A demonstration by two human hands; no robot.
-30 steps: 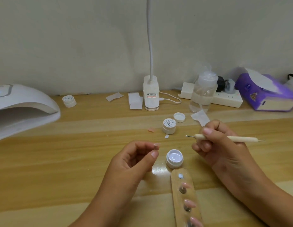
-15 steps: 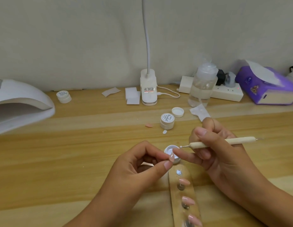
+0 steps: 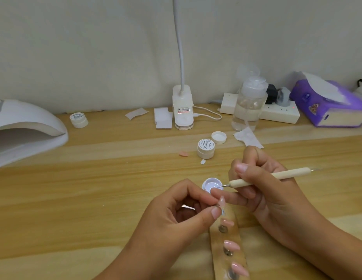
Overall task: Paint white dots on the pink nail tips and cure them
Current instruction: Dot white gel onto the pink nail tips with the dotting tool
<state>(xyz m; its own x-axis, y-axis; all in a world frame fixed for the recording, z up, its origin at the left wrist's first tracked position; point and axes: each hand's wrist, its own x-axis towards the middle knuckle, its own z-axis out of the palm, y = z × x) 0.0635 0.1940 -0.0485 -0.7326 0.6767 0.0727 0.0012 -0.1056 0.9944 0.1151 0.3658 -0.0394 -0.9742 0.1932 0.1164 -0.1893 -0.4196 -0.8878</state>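
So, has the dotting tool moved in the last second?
Yes. The dotting tool came nearer and lower: its tip, earlier beyond the open gel pot, now sits at its mouth.

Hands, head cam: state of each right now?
Left hand: pinches a pink nail tip between thumb and forefinger.
Right hand: grips the dotting tool, tip at the open paint pot.

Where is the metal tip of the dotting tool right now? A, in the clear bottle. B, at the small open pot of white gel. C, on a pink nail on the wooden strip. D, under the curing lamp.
B: the right hand holds the dotting tool with its metal tip inside the rim of the open pot, while the left hand pinches a pink nail tip.
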